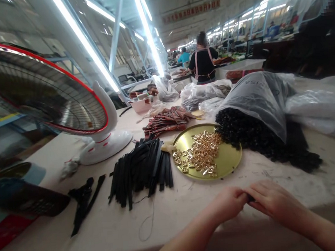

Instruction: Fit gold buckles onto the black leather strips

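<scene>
At the front edge of the table, my left hand [230,203] and my right hand [269,198] meet with their fingertips closed on a small black piece [249,198]. Fingers cover most of that piece, so its exact kind cannot be made out. Just beyond them lies a round gold tray [234,166] bearing a heap of gold metal buckles [203,151]. Left of the tray is a fanned pile of flat black strips [140,166]. Small black pieces [245,129] spill from a clear plastic bag [256,92] on the right.
A white fan with a red rim [99,104] stands at the left on the table [177,220]. Reddish-brown strips [168,121] lie behind the tray. A few black scraps [83,198] and a dark cylinder [28,198] are at the left. Farther back, a person in an apron [204,61] faces away.
</scene>
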A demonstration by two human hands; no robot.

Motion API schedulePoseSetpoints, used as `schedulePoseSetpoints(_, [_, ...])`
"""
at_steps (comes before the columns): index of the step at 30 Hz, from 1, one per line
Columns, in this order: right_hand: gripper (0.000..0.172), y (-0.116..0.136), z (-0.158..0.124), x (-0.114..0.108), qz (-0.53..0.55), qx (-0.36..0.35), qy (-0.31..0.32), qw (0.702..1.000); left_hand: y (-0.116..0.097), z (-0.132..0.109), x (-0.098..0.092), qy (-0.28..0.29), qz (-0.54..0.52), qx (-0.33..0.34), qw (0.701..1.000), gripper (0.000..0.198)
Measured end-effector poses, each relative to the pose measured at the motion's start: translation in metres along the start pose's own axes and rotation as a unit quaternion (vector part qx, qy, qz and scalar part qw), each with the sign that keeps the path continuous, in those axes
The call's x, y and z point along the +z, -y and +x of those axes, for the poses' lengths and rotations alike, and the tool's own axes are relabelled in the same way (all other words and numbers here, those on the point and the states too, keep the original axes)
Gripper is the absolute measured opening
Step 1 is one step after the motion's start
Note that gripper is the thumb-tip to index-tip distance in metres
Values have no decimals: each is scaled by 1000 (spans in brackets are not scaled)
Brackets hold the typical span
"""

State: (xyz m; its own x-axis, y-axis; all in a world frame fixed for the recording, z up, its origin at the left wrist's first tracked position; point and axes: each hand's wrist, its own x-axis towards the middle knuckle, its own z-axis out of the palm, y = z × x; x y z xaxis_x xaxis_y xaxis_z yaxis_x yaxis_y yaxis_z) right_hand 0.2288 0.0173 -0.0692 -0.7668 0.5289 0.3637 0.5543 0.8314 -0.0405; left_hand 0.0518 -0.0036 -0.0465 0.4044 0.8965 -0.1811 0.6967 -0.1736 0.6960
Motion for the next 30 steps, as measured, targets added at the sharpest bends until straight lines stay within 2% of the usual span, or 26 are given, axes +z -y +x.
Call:
schedulePoseSetpoints(2, [23, -12, -2, 8, -3, 5, 11, 1000, 0, -1, -3, -15, 33, -3, 999, 32])
schedulePoseSetpoints(4, [25, -28, -8, 17, -13, 31, 10, 999, 5, -8, -17, -42, 57, -21, 997, 31])
schedulePoseSetpoints(7, [39, -52, -24, 32, -29, 105, -4, 994, 30, -28, -60, -127, 134, -93, 978, 34])
schedulePoseSetpoints(9, [52, -62, -34, 41, -32, 157, -21, 987, 57, -43, -93, -175, 186, -175, 951, 36])
schedulePoseSetpoints(11, [58, -66, -41, 48, -32, 192, -36, 980, 85, -54, -118, -204, 237, -253, 915, 31])
schedulePoseSetpoints(13, [58, -65, -44, 51, -30, 206, -38, 977, 106, -60, -129, -206, 276, -307, 887, 26])
schedulePoseSetpoints(16, [55, -63, -44, 51, -24, 207, -30, 978, 125, -61, -127, -195, 317, -349, 860, 18])
schedulePoseSetpoints(20, [51, -64, -43, 51, -19, 208, -32, 977, 133, -61, -125, -197, 354, -367, 837, 24])
schedulePoseSetpoints(23, [48, -65, -43, 51, -17, 201, -35, 979, 132, -74, -137, -206, 380, -353, 830, 22])
schedulePoseSetpoints(27, [50, -67, -44, 49, -17, 196, -38, 980, 120, -110, -165, -249, 422, -344, 801, 26])
schedulePoseSetpoints(30, [55, -68, -44, 46, -19, 193, -66, 979, 102, -143, -182, -270, 447, -333, 785, 27])
